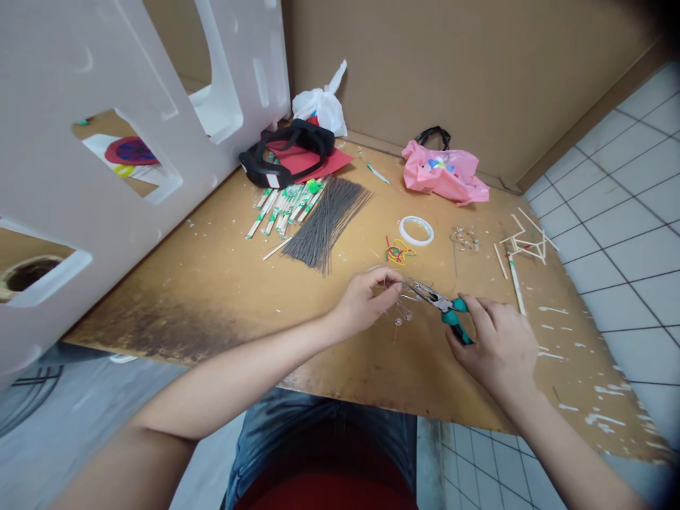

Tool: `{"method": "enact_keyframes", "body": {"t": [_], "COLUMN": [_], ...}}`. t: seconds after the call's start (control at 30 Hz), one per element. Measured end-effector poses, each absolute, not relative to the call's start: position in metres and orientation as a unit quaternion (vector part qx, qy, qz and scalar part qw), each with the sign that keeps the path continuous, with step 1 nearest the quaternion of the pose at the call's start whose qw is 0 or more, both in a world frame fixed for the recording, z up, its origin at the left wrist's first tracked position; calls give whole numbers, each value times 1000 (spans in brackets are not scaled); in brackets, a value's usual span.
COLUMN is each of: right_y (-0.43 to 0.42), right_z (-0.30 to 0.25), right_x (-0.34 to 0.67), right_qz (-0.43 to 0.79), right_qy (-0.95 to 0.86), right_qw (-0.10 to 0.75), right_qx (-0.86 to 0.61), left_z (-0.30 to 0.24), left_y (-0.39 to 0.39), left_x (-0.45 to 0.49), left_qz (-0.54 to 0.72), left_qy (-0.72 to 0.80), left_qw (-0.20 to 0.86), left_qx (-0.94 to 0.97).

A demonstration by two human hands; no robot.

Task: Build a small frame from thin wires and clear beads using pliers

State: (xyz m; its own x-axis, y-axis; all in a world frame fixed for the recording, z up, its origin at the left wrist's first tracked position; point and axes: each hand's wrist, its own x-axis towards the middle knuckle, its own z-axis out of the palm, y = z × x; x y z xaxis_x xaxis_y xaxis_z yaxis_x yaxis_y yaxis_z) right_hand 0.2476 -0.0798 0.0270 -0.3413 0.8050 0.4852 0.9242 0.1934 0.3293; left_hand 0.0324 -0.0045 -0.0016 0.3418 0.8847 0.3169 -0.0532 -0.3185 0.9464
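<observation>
My left hand (364, 301) pinches a thin bent wire piece (398, 301) above the wooden tabletop (223, 297). My right hand (496, 347) is shut around the teal handles of a pair of needle-nose pliers (440, 301). The plier tips reach the wire right next to my left fingertips. A small loop of the wire hangs below the jaws. To the far side of my hands lie coloured rubber bands (398, 251), a roll of white tape (416, 230) and a small wire figure (465, 239).
A bundle of dark wires (326, 223) and several paper-wrapped chopsticks (284, 209) lie at the table's middle. A stick frame (525, 244) stands at right. Black-strapped goggles (284, 152), a pink plastic bag (440, 170) and a white foam panel (106, 142) border the table.
</observation>
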Motion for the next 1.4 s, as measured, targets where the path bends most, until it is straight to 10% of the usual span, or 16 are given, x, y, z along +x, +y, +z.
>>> {"method": "enact_keyframes", "body": {"t": [1.4], "right_y": [-78], "right_z": [60], "right_x": [257], "right_qz": [-343], "right_qy": [-801], "right_qw": [26], "right_qx": [-490], "left_z": [6], "left_y": [-2], "left_x": [25], "left_qz": [435], "left_qy": [303], "left_qw": [604], "left_qx": [596]}}
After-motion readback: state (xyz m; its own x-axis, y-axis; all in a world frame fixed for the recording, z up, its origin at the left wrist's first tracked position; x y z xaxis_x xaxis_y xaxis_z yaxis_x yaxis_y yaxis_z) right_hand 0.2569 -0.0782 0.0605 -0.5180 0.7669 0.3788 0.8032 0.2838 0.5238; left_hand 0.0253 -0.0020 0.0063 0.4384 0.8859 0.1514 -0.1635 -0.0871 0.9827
